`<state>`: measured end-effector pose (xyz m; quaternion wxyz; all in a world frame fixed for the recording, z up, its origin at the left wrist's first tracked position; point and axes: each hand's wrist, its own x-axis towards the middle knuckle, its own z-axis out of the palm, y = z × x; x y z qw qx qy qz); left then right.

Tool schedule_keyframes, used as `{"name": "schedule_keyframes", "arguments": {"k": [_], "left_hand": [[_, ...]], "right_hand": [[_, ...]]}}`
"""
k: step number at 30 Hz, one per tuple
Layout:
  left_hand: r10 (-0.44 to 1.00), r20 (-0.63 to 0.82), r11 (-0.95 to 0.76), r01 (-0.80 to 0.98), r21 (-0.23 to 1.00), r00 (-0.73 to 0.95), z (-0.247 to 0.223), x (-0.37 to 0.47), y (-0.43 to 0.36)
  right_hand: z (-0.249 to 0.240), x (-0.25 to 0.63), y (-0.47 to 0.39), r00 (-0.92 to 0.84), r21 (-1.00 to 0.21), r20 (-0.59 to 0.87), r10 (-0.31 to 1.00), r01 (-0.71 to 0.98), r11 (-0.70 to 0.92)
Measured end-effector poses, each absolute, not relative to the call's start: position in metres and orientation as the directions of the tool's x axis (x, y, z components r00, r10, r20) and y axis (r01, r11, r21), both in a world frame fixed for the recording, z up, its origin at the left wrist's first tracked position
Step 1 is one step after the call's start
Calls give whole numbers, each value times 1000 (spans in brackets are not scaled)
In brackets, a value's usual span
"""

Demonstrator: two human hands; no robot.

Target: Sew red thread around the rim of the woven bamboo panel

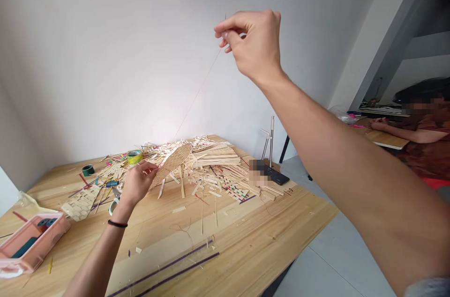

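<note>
My right hand [251,39] is raised high in front of the wall, its thumb and fingers pinched on a sewing needle [225,17] whose tip points up. From there a thin red thread [198,93] runs taut, down and left, to a flat woven bamboo piece [177,157] with a rounded outline. My left hand [140,180] grips that piece by its near left edge and holds it tilted above the table. Pale strips hang or lie just below it. Where exactly the thread enters the weave is too fine to make out.
Bamboo strips [218,154] heap across the table's back. Scissors [114,202], yellow tape [134,156] and a green roll [88,170] lie leftward. A pink box [52,236] stands front left, a phone [274,174] right. Another person [427,135] sits at a table far right.
</note>
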<state>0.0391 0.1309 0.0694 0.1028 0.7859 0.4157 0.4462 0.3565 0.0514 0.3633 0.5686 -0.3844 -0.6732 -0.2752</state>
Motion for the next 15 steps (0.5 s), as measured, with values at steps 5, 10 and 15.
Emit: {"name": "schedule_keyframes", "arguments": {"k": [5, 10, 15], "left_hand": [[762, 595, -618, 564, 548, 257, 70, 37, 132], [772, 584, -604, 576, 551, 250, 69, 35, 134], [782, 566, -595, 583, 553, 261, 67, 32, 138]], "right_hand": [[387, 374, 43, -60, -33, 979, 195, 896, 443], [399, 392, 38, -24, -43, 987, 160, 914, 404], [412, 421, 27, 62, -120, 981, 183, 939, 324]]}}
